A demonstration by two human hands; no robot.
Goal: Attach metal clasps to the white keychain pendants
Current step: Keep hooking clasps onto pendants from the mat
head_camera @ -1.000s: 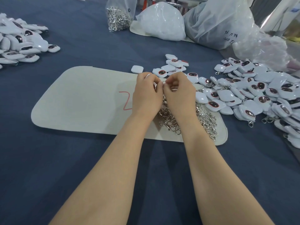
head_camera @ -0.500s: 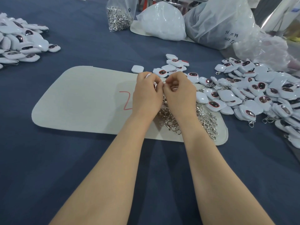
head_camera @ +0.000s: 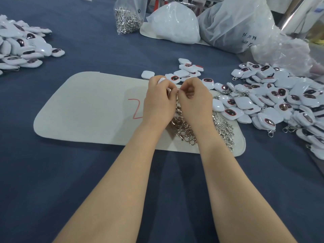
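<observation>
My left hand (head_camera: 158, 100) grips a white pendant (head_camera: 161, 80), mostly hidden behind its curled fingers. My right hand (head_camera: 194, 100) pinches a metal clasp (head_camera: 178, 100) whose chain hangs down between the two hands. Both hands meet above the pale mat (head_camera: 87, 109). A heap of loose metal clasps (head_camera: 222, 127) lies on the mat under and right of my wrists. Several white pendants (head_camera: 235, 104) with dark oval windows lie just beyond and right of my hands.
A large pile of pendants (head_camera: 287, 100) covers the right side; another pile (head_camera: 21, 48) sits far left. A clear bag of clasps (head_camera: 127, 20) and white plastic bags (head_camera: 175, 23) stand at the back. Blue cloth (head_camera: 52, 181) covers the table.
Both hands stay together at the same spot; only the fingertips shift slightly on the pendant and clasp.
</observation>
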